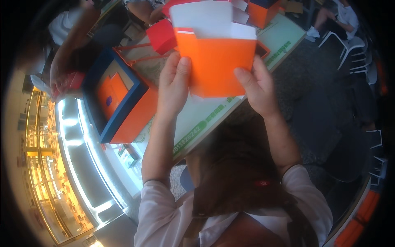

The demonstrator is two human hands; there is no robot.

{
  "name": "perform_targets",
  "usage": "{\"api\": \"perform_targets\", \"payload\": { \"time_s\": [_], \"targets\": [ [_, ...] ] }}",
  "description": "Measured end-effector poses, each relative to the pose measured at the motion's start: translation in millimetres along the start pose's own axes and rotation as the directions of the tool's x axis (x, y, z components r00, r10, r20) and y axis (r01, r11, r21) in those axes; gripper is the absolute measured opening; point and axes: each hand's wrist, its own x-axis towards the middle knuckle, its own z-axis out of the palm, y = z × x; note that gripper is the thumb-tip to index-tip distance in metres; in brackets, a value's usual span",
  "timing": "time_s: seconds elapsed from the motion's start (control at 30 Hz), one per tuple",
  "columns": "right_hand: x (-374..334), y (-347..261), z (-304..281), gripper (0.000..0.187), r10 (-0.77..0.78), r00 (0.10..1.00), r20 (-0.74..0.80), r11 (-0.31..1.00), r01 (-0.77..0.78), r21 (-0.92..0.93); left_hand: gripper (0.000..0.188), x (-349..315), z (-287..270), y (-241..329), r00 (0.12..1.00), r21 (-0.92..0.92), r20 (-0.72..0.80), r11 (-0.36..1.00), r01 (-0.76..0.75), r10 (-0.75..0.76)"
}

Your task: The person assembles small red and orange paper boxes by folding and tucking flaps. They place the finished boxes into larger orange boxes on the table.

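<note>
An orange folding carton [222, 64] with white inner flaps standing up at its top is held upright between both my hands, above the table's edge. My left hand [175, 82] grips its left side with the thumb on the front. On the opposite side, my right hand [259, 86] pinches the edge, thumb also in front. To the left sits an open gift box [133, 119], orange outside with a dark blue rim; orange pieces [113, 94] lie in it. Behind the carton are red boxes [161, 36], partly hidden by it.
The pale table [191, 140] with green print runs diagonally. A lit glass display case [88, 152] curves along the left. Another orange and blue box [261, 14] stands at the far end. People are at the upper left and far right, near a white chair [347, 47].
</note>
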Motion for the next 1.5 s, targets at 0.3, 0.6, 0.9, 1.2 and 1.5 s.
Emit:
{"api": "perform_targets", "payload": {
  "time_s": [0.3,0.6,0.9,1.2,1.5],
  "targets": [
    [-5.3,0.8,6.5,0.042,-0.056,0.995,-0.079,0.974,0.037,-0.222,0.075,-7.8,11.0,17.8,0.985,0.300,-0.031,0.941,-0.153,0.170],
    [-7.8,-3.6,-8.5,0.060,-0.221,0.975,-0.010,0.973,0.221,0.071,0.069,-15.2,12.3,28.7,0.989,0.017,0.063,0.990,-0.137,0.136],
    [-17.0,-22.7,3.4,0.063,-0.036,0.996,-0.082,0.992,0.026,-0.120,0.074,-37.8,24.4,31.5,0.994,0.149,0.083,0.985,-0.081,0.070],
    [-8.3,-37.2,3.4,0.054,-0.191,0.980,-0.054,0.981,0.193,0.027,0.088,-32.1,35.6,33.3,0.969,0.140,-0.020,0.960,-0.242,0.247],
    [-11.1,-37.8,7.8,0.060,-0.171,0.985,-0.006,0.980,0.171,0.102,0.066,-34.4,27.5,22.4,0.884,0.230,-0.075,0.870,-0.436,0.462]
  ]
}}
